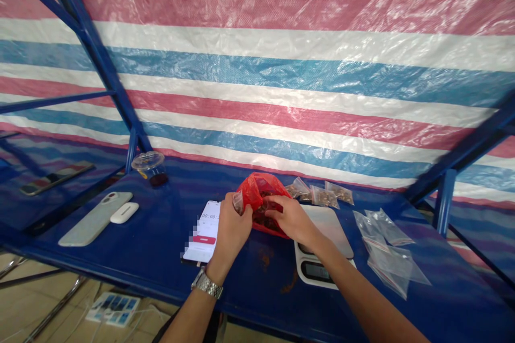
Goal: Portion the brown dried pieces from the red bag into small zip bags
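Note:
A red plastic bag lies open on the blue table, with small brown dried pieces inside. At its left rim my left hand is closed on a small clear zip bag, partly hidden by the fingers. My right hand reaches into the red bag's mouth, its fingers curled together among the brown pieces. What those fingertips pinch is too small to make out. Right of the red bag, partly under my right forearm, sits a white kitchen scale with a metal plate.
Filled zip bags lie behind the scale; several flat zip bags lie to its right. A phone showing a timer is beside my left wrist. Farther left are another phone, a white earbud case and a plastic cup.

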Demonstrator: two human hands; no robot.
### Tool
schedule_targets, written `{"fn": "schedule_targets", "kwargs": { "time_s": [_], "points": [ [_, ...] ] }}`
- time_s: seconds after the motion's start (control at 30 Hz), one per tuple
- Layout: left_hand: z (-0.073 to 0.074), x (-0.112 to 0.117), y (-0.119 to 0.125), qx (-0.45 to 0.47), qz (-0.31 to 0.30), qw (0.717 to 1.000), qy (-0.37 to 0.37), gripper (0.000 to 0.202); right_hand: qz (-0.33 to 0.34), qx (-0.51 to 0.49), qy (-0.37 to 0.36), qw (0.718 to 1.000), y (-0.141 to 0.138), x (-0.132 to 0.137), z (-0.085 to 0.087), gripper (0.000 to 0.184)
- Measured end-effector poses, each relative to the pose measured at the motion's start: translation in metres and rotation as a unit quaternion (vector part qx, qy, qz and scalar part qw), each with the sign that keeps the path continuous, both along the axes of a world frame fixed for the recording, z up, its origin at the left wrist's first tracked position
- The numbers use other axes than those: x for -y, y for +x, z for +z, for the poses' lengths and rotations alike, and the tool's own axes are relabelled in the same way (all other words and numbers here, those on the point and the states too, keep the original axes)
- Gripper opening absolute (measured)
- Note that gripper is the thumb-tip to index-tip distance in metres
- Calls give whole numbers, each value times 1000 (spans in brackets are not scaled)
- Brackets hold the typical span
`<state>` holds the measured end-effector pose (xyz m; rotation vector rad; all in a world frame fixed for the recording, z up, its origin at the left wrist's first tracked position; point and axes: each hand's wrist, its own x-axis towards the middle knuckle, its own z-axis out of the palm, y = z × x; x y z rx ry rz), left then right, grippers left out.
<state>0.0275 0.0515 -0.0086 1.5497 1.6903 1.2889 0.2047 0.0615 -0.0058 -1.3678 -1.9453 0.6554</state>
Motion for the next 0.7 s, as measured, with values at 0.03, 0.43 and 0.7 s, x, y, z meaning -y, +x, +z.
{"fn": "schedule_targets", "kwargs": {
  "time_s": [0.03, 0.43, 0.7],
  "points": [
    [1, 2, 0, -18, 5, 1000, 10, 15, -5, -17, 0, 1000, 4, 1, 3, 29],
    [4, 11, 10, -135, -43, 986, 83, 12, 42, -40, 109, 992, -5, 25, 59, 32],
    [1, 12, 16, -103, -65, 990, 69, 16, 98, 59, 176, 978, -15, 28, 56, 47]
  ]
}}
